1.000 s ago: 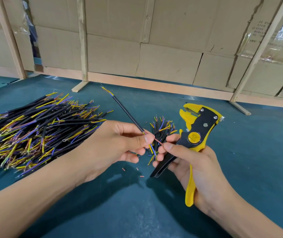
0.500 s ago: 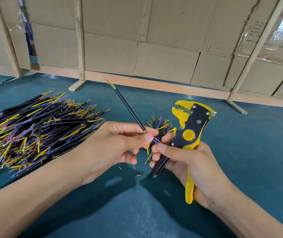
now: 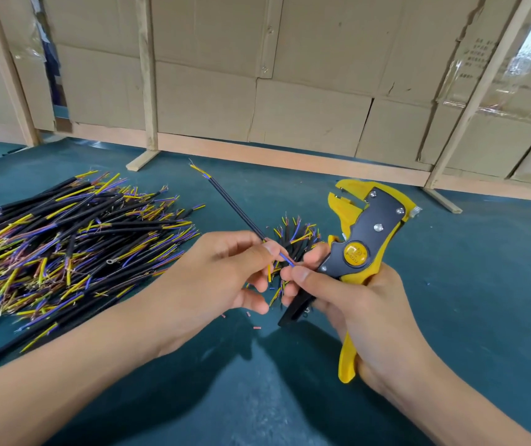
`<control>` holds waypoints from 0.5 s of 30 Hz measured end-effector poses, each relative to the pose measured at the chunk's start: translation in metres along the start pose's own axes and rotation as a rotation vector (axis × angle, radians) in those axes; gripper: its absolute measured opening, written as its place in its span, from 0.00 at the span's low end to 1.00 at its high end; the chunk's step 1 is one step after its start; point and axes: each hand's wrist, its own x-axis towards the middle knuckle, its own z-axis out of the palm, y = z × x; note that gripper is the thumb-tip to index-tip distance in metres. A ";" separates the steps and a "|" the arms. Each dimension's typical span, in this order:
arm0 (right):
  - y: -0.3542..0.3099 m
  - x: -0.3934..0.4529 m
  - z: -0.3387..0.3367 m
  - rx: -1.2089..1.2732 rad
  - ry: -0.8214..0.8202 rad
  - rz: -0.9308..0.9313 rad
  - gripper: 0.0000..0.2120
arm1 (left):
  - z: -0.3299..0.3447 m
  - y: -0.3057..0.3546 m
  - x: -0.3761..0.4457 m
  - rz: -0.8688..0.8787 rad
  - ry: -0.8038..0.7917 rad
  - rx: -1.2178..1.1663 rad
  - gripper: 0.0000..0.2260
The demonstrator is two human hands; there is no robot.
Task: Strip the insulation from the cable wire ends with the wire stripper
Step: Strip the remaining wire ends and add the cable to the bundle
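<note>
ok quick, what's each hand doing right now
Left hand: pinching the thin black cable near its end.
Right hand: gripping the yellow-and-black wire stripper, thumb and finger also on the cable's blue wire.

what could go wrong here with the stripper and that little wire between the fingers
1. The right hand holds the wire stripper while its thumb and finger also pinch the blue wire; that split grip could let the tool slip.
2. The left hand holds the black cable only near its end, so the long free part may swing and pull the wire loose.
3. Cut insulation bits lying on the green mat could scatter or get lost.
</note>
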 end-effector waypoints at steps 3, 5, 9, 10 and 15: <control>0.000 0.001 -0.002 -0.038 0.011 -0.003 0.10 | -0.004 -0.001 0.001 0.010 0.000 0.117 0.13; -0.001 0.002 -0.002 -0.001 0.008 0.034 0.12 | -0.007 -0.001 0.002 0.034 -0.017 0.208 0.14; -0.005 0.003 -0.002 0.184 -0.058 0.198 0.14 | -0.010 0.002 0.003 0.027 -0.032 0.272 0.14; -0.006 0.004 -0.002 0.224 -0.075 0.233 0.14 | -0.010 0.004 0.003 0.021 -0.044 0.247 0.14; -0.005 0.004 0.000 0.308 -0.094 0.291 0.12 | -0.010 0.008 0.001 -0.053 -0.127 0.011 0.08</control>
